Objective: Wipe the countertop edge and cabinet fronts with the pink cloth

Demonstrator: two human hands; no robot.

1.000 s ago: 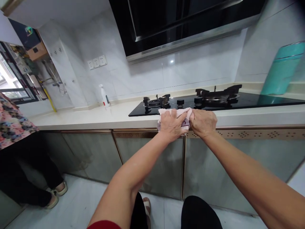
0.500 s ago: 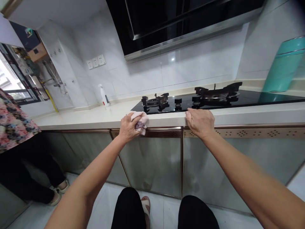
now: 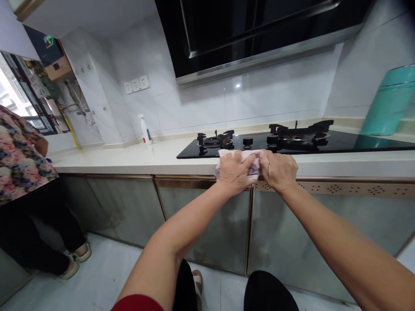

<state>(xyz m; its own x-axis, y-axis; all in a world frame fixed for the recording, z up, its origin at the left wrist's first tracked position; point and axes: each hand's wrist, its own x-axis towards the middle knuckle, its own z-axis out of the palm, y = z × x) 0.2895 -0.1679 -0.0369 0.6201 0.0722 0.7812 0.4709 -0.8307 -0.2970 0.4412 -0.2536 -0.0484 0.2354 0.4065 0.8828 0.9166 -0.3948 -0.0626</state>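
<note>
My left hand (image 3: pixel 232 170) is closed over a pale pink cloth (image 3: pixel 253 167) with a darker print, pressing it against the front edge of the white countertop (image 3: pixel 126 157). My right hand (image 3: pixel 279 169) is curled into a fist at the same edge, just right of the cloth. Its thumb side touches the cloth, and its fingertips are mostly hidden. Right behind both hands lies the black glass gas hob (image 3: pixel 191 151), with its left burner (image 3: pixel 214 141), right burner (image 3: pixel 296 134) and knobs.
A white spray bottle (image 3: pixel 145 130) stands by the wall on the left. At the right rear is a teal canister (image 3: pixel 387 103). The black range hood (image 3: pixel 259 34) hangs overhead. Another person in a floral top (image 3: pixel 22 155) stands far left. Cabinet doors (image 3: pixel 207 224) line the front below.
My left hand has slid the cloth rightward along the counter edge until it meets my right hand. My right hand stays at the edge. The view has shifted slightly.
</note>
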